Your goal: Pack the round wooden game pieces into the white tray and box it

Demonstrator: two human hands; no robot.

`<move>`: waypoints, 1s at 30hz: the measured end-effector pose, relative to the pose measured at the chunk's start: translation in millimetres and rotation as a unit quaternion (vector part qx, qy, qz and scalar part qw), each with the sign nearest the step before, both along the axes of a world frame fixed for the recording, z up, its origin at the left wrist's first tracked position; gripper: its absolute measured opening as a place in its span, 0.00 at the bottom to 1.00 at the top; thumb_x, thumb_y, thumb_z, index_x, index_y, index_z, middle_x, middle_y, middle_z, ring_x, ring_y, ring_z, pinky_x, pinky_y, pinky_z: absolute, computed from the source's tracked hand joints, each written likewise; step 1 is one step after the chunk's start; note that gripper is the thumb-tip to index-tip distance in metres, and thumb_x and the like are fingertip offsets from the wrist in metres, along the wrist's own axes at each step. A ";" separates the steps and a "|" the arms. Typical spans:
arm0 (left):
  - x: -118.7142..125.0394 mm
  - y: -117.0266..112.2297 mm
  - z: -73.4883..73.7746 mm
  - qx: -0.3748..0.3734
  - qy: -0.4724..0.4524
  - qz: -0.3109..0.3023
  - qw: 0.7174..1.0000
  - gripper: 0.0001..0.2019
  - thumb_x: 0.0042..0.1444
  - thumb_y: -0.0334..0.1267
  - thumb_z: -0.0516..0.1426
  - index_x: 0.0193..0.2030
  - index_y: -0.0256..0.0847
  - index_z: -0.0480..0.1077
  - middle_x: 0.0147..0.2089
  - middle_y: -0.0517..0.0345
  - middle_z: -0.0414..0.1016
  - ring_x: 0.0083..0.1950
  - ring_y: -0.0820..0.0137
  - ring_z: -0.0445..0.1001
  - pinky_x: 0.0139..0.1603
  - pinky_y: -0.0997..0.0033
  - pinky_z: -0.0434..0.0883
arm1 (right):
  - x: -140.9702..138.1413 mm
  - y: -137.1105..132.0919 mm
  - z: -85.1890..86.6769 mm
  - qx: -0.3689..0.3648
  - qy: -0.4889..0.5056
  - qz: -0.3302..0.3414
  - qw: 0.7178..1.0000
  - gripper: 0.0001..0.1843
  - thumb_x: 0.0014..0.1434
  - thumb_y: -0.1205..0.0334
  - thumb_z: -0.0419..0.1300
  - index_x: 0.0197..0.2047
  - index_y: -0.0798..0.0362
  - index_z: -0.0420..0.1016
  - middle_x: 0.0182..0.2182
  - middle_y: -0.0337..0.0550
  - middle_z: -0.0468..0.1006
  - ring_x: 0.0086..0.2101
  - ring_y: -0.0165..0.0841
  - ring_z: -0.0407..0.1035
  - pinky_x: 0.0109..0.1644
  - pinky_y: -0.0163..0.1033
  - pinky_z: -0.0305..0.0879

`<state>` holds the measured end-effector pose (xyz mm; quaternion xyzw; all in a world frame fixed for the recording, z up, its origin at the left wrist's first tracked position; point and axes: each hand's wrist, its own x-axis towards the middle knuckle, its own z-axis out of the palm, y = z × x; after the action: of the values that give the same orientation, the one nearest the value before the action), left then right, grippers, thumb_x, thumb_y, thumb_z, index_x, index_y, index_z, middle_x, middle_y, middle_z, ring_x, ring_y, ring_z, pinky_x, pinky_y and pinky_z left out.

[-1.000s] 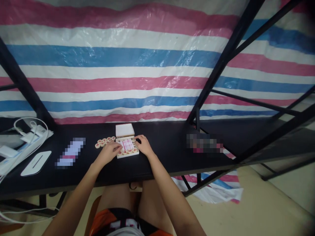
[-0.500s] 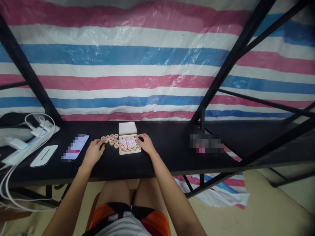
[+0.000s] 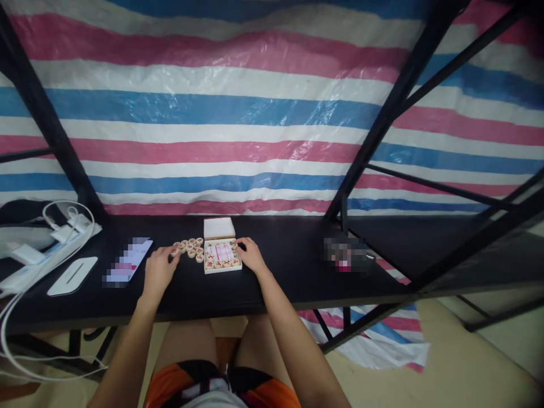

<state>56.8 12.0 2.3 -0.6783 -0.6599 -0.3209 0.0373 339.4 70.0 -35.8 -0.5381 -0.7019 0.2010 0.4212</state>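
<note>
A small white box [image 3: 223,270] with its lid [image 3: 219,229] folded back stands on the black desk. Round Chinese chess pieces [image 3: 226,263] with red characters lie inside, partly under a pink-and-white paper or wrapper [image 3: 221,252]. Left of the box, several loose chess pieces [image 3: 191,246] sit in a cluster. My left hand [image 3: 160,266] is at the cluster's left end, thumb and forefinger closed round a chess piece [image 3: 174,251]. With bent fingers and thumb, my right hand [image 3: 251,255] grips the box's right side near the back corner.
A phone [image 3: 128,260] and a flat white device [image 3: 73,276] lie left on the desk [image 3: 289,255]. White cables and plugs [image 3: 70,232] crowd the far left. A blurred dark item [image 3: 347,253] is on the right. Black metal bars [image 3: 369,153] slant upward before striped sheeting [image 3: 221,107].
The camera view has tilted slightly, so the desk appears a little lower. Both hands stay at nearly the same places by the pieces and box.
</note>
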 end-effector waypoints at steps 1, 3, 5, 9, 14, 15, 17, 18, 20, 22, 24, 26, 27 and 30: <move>12.2 -0.4 4.3 0.021 -0.043 -0.036 0.998 0.17 0.57 0.45 0.51 0.47 0.40 0.72 0.48 0.48 0.73 0.48 0.59 0.71 0.51 0.61 0.67 | 0.1 0.2 -0.4 0.002 0.000 0.000 1.000 0.12 0.52 0.66 0.56 0.40 0.49 0.75 0.40 0.41 0.72 0.44 0.35 0.65 0.54 0.42 0.58; 40.6 2.2 13.6 0.000 -0.119 -0.171 0.978 0.17 0.57 0.46 0.52 0.48 0.41 0.71 0.48 0.51 0.74 0.48 0.63 0.72 0.51 0.66 0.67 | 0.3 0.6 -0.7 0.005 -0.001 0.000 1.000 0.12 0.52 0.66 0.56 0.40 0.49 0.75 0.40 0.41 0.72 0.44 0.35 0.65 0.54 0.42 0.58; 66.7 9.6 21.1 -0.063 -0.127 -0.278 0.950 0.15 0.55 0.44 0.54 0.46 0.40 0.72 0.46 0.53 0.76 0.46 0.65 0.73 0.50 0.68 0.67 | 0.5 0.9 -0.5 0.006 -0.001 -0.002 1.000 0.11 0.52 0.67 0.56 0.39 0.49 0.75 0.40 0.41 0.72 0.44 0.34 0.65 0.54 0.42 0.58; 86.3 26.9 23.3 -0.107 -0.036 -0.299 0.948 0.09 0.53 0.40 0.55 0.36 0.40 0.74 0.35 0.56 0.76 0.38 0.66 0.72 0.44 0.68 0.67 | 0.6 1.3 0.5 0.007 0.004 -0.001 1.000 0.12 0.52 0.67 0.56 0.40 0.49 0.74 0.39 0.41 0.72 0.43 0.34 0.66 0.53 0.42 0.59; 71.9 27.8 13.1 -0.108 -0.018 -0.341 0.934 0.14 0.59 0.41 0.49 0.35 0.39 0.74 0.35 0.53 0.76 0.38 0.66 0.71 0.44 0.68 0.66 | 0.3 2.1 -0.9 0.012 0.009 0.000 1.000 0.12 0.52 0.67 0.56 0.40 0.49 0.74 0.39 0.41 0.72 0.43 0.34 0.66 0.53 0.42 0.59; 70.0 26.5 11.7 -0.101 -0.021 -0.346 0.933 0.15 0.60 0.42 0.48 0.35 0.39 0.74 0.36 0.52 0.76 0.39 0.65 0.71 0.45 0.67 0.66 | 0.3 2.4 -1.5 0.013 0.009 0.000 1.000 0.12 0.52 0.67 0.56 0.40 0.49 0.74 0.39 0.41 0.72 0.43 0.34 0.66 0.53 0.43 0.59; 69.2 24.5 10.6 -0.095 -0.015 -0.347 0.933 0.15 0.60 0.43 0.48 0.34 0.39 0.74 0.37 0.52 0.76 0.41 0.64 0.71 0.47 0.66 0.66 | 0.3 2.8 -2.5 0.014 0.009 -0.001 1.000 0.11 0.52 0.67 0.56 0.39 0.49 0.74 0.39 0.41 0.72 0.43 0.34 0.66 0.53 0.43 0.59; 69.7 24.1 10.8 -0.094 -0.010 -0.346 0.934 0.16 0.60 0.43 0.48 0.33 0.39 0.74 0.37 0.52 0.75 0.41 0.64 0.71 0.47 0.65 0.66 | 0.3 3.0 -2.8 0.015 0.009 -0.003 1.000 0.11 0.52 0.67 0.56 0.39 0.49 0.74 0.39 0.41 0.72 0.43 0.34 0.66 0.53 0.43 0.59; 70.1 24.7 12.5 -0.078 -0.009 -0.347 0.935 0.15 0.60 0.44 0.48 0.36 0.40 0.74 0.41 0.51 0.75 0.45 0.63 0.70 0.50 0.64 0.65 | 0.5 3.4 -3.2 0.017 0.009 -0.003 1.000 0.12 0.52 0.67 0.55 0.40 0.49 0.74 0.39 0.41 0.72 0.43 0.34 0.66 0.53 0.42 0.60; 65.9 27.1 14.7 -0.048 -0.022 -0.339 0.939 0.16 0.61 0.44 0.47 0.43 0.40 0.72 0.47 0.50 0.73 0.49 0.63 0.69 0.54 0.62 0.64 | 1.0 4.0 -3.6 0.018 0.009 -0.002 1.000 0.13 0.52 0.66 0.55 0.42 0.49 0.73 0.39 0.41 0.72 0.43 0.34 0.66 0.52 0.42 0.60; 54.1 30.7 15.5 -0.023 -0.033 -0.302 0.953 0.17 0.62 0.43 0.46 0.46 0.40 0.71 0.49 0.50 0.72 0.51 0.63 0.68 0.55 0.61 0.63 | 1.7 4.9 -4.4 0.016 0.014 -0.001 1.000 0.17 0.51 0.66 0.56 0.45 0.48 0.71 0.39 0.41 0.72 0.42 0.33 0.66 0.52 0.42 0.61; 35.3 34.5 12.8 -0.013 -0.016 -0.227 0.974 0.16 0.61 0.42 0.46 0.44 0.40 0.73 0.46 0.50 0.72 0.49 0.62 0.68 0.55 0.60 0.64 | 2.5 6.0 -5.8 0.010 0.020 -0.002 1.000 0.20 0.50 0.66 0.56 0.48 0.47 0.69 0.39 0.40 0.72 0.42 0.33 0.66 0.51 0.42 0.61; 24.5 36.2 10.1 -0.015 0.005 -0.182 0.983 0.16 0.60 0.41 0.47 0.45 0.40 0.73 0.46 0.50 0.72 0.49 0.61 0.68 0.54 0.59 0.64 | 2.8 6.6 -6.6 0.006 0.023 -0.003 1.000 0.21 0.50 0.66 0.56 0.49 0.47 0.69 0.39 0.40 0.72 0.41 0.33 0.66 0.51 0.42 0.62; -4.1 39.5 -1.5 -0.044 0.050 -0.064 0.996 0.15 0.57 0.41 0.50 0.46 0.41 0.73 0.49 0.48 0.70 0.50 0.58 0.67 0.53 0.58 0.65 | 3.1 8.1 -8.4 -0.001 0.029 -0.003 1.000 0.22 0.50 0.66 0.56 0.50 0.46 0.67 0.39 0.40 0.72 0.42 0.33 0.66 0.51 0.43 0.62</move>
<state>52.7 51.4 0.8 -0.7355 -0.6256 -0.2594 0.0197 342.5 78.1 -44.2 -0.5346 -0.6876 0.2161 0.4412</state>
